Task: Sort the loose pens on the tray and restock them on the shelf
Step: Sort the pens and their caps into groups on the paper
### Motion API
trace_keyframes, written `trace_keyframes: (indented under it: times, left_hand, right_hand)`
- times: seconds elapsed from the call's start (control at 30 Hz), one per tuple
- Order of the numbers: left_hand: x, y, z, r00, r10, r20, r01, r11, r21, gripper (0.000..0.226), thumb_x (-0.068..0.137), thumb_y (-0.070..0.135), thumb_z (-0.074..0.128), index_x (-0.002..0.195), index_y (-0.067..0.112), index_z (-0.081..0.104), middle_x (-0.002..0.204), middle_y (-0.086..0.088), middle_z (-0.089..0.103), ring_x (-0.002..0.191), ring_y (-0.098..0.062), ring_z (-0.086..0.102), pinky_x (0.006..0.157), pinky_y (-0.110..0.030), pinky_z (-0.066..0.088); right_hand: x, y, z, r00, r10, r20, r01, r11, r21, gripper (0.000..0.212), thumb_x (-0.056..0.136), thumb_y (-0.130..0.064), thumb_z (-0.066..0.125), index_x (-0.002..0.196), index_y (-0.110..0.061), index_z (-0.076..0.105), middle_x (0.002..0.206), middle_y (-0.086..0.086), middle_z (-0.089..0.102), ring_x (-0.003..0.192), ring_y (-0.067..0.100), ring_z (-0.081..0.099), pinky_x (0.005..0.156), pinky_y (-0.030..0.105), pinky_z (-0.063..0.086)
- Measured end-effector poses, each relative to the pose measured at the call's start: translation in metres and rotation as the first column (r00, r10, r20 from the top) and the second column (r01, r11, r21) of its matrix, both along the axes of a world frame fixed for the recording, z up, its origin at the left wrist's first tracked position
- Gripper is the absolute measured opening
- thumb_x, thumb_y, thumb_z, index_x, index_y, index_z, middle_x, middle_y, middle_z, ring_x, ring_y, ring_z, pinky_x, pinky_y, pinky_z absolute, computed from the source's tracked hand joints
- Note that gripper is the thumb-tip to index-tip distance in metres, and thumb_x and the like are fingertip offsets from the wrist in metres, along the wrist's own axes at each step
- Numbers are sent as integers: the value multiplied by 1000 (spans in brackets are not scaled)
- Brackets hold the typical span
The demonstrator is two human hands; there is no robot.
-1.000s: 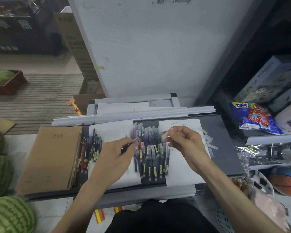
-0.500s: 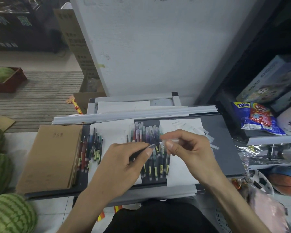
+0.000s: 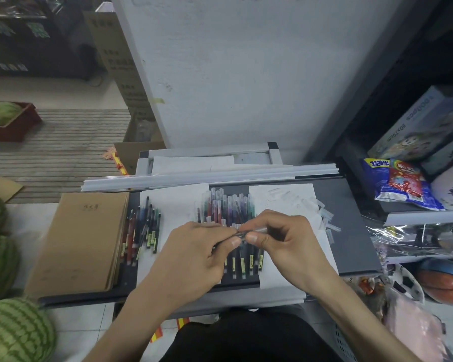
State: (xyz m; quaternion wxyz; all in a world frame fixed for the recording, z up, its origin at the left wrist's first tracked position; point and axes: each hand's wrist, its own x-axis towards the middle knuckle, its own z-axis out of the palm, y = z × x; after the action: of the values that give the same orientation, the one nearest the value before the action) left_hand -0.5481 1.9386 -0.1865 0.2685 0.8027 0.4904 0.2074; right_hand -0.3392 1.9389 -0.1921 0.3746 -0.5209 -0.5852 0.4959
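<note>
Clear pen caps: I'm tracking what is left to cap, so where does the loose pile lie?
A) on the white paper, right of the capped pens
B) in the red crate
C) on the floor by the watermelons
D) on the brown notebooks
A: the clear pen caps lie scattered on the white paper, to the right of the capped pens and well away from the brown notebooks.
</note>
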Motion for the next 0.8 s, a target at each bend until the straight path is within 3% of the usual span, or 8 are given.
trace_keyframes:
  times: [0.17,0.43,0.63,0.7,0.8]
  left_hand:
    - [5,1,-9,994,44,-99,-33,993,111,30,104,39,44,94,29,71,73,11,63,64,-12,56,56,-38,47]
    - [5,0,-30,977,25,-209,14,983,183,39,103,39,35,98,25,71,76,10,65,62,-19,60,51,-41,51]
    - [0,3,-42,992,2,-125,-2,1000,0,38,105,48,35,109,34,69,82,13,65,72,-12,59,65,-37,51]
    - [-1,5,-47,997,19,-78,-24,998,-61,35,106,51,37,108,36,68,79,16,61,73,-9,57,66,-30,48]
    - [-4,8,-58,998,34,-54,-39,994,-106,31,108,53,41,108,37,67,77,19,59,71,-5,56,64,-23,43]
  right_hand:
    - [-10,-4,-7,994,-104,-24,104,994,-28,25,90,6,70,87,-16,81,82,-5,77,82,11,73,75,17,52]
    - [-9,2,-17,993,-86,80,93,992,-89,26,92,-5,73,84,-28,82,80,-8,78,78,8,72,75,22,55]
    - [-5,8,-27,985,30,170,-4,989,-150,14,95,-20,72,90,-30,80,82,-8,76,71,11,66,73,36,56]
    - [-3,11,-30,992,39,119,-18,984,-177,9,95,-20,74,92,-26,80,83,-9,76,72,7,66,70,27,53]
    - [1,17,-37,996,-38,-87,9,949,-314,4,91,-13,78,94,-11,80,77,-1,73,68,9,61,66,22,47]
